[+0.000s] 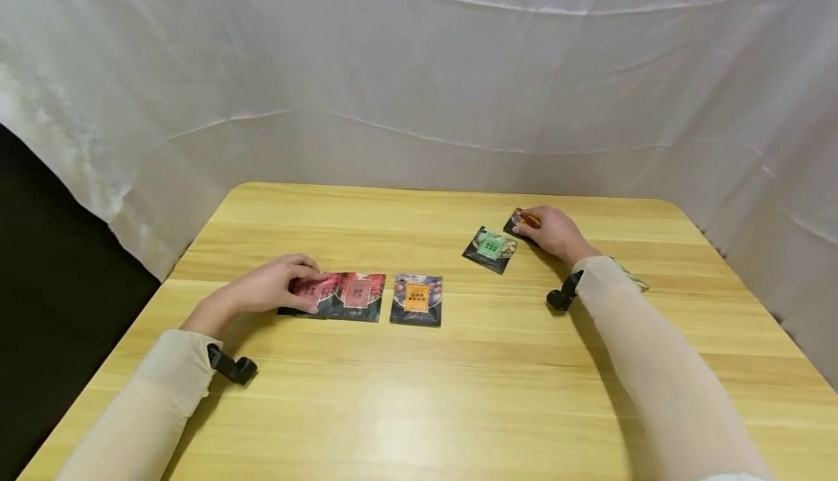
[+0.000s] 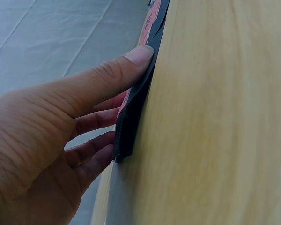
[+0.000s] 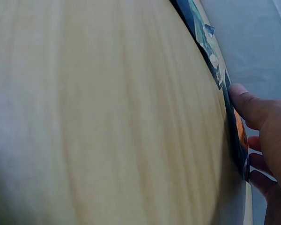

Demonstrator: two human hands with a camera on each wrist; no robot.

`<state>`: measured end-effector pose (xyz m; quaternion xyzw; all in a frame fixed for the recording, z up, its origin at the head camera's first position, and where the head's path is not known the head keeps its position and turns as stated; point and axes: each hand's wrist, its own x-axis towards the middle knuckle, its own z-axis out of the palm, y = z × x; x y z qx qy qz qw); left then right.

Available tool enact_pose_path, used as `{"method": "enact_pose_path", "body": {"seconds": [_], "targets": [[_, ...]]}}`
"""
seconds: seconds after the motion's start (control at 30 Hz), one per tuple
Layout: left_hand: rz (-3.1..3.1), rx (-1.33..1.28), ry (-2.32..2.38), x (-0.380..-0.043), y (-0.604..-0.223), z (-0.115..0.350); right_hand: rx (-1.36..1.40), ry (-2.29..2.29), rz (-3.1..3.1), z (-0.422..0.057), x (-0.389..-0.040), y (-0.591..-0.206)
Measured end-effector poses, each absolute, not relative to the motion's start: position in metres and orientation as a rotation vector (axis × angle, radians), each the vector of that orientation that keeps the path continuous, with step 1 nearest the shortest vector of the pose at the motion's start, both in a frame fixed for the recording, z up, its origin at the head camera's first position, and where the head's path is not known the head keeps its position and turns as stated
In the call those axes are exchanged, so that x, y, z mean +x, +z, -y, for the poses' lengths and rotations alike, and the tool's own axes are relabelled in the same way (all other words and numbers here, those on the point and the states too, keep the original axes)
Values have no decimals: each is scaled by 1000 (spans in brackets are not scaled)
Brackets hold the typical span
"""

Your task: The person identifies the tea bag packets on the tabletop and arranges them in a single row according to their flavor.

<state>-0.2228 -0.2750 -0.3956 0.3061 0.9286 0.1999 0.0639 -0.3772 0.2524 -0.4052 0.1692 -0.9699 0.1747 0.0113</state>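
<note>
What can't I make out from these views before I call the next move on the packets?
- Packet under the right hand: head view, mostly covered; only an orange, dark corner shows.
- Red packet under the left hand: fingers cover its left part.
- Print on the orange-label packet and green packet: too small to read.
- Wrist views: packets seen edge-on only; faces hidden.

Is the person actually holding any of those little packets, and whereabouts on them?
Yes, both. The left hand pinches the red packet at its left edge; the right hand grips the orange packet at its near end.
</note>
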Motion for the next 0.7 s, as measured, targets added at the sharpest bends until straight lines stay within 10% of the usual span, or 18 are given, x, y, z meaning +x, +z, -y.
{"method": "enact_pose_path", "body": {"seconds": [0.7], "targets": [[-2813,869,615,-223,-394,278,560,543,3083,-254,-375,-404]]}}
